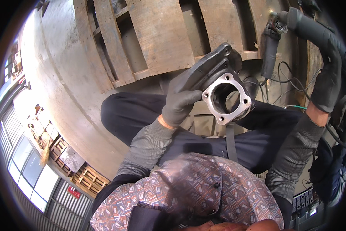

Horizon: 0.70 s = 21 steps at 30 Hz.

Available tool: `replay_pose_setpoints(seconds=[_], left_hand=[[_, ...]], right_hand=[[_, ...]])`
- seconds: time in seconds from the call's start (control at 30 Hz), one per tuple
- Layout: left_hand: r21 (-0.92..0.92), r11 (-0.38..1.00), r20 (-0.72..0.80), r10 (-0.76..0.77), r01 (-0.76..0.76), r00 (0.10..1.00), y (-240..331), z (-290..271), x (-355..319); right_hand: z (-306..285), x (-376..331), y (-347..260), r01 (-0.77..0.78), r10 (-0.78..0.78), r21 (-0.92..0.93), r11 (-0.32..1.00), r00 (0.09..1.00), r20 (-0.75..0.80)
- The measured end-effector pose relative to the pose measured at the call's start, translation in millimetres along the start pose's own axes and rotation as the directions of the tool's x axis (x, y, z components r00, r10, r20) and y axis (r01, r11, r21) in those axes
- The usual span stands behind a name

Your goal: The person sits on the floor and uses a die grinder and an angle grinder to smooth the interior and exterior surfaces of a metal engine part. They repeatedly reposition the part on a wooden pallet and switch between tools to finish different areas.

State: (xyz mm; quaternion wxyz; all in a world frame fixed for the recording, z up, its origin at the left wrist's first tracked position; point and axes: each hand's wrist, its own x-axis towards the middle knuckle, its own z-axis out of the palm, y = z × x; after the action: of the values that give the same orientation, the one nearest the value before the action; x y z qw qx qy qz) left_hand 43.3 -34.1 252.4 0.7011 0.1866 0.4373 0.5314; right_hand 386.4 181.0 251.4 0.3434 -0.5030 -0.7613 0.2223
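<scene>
My left hand (180, 98), in a dark grey glove, is closed around a side of a dark metal casting (209, 71). The casting is tilted above my lap. Its bright square flange (207, 101), with a round bore and a bolt hole at each corner, faces me. At the right, my right hand (327, 86), also gloved, is wrapped around a dark grey straight grinder (305, 26). The grinder's narrow tip points left, over the pallet and away from the casting. A second power tool, an angle grinder (271, 54), stands between the casting and my right hand.
A wooden pallet (161, 34) lies in front of me. Black cables (292, 79) loop at the right beside my knee. Concrete floor (76, 92) stretches to the left, with more pallets (89, 181) and a broom (46, 152) farther off. Dark cloth (330, 173) lies at the right.
</scene>
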Motion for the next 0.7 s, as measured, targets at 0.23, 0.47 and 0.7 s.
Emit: replay_pose_setpoints(seconds=[0.23, 0.47, 0.7], left_hand=[[-0.1, 0.993, -0.102, 0.048, -0.058, 0.994, 9, 1, -10], [0.054, 0.976, -0.176, 0.218, -0.212, 0.96, 7, 2, -9], [0.83, 0.477, 0.002, 0.519, -0.291, 0.855, -3, -19, -11]], right_hand=[[9, 1, 5, -0.137, 0.14, 0.061, 0.989, 0.989, -0.047], [17, 0, 5, -0.041, 0.043, 0.054, 0.998, 0.998, -0.037], [18, 10, 6, 0.114, -0.113, 0.05, 0.992, 0.993, -0.011]])
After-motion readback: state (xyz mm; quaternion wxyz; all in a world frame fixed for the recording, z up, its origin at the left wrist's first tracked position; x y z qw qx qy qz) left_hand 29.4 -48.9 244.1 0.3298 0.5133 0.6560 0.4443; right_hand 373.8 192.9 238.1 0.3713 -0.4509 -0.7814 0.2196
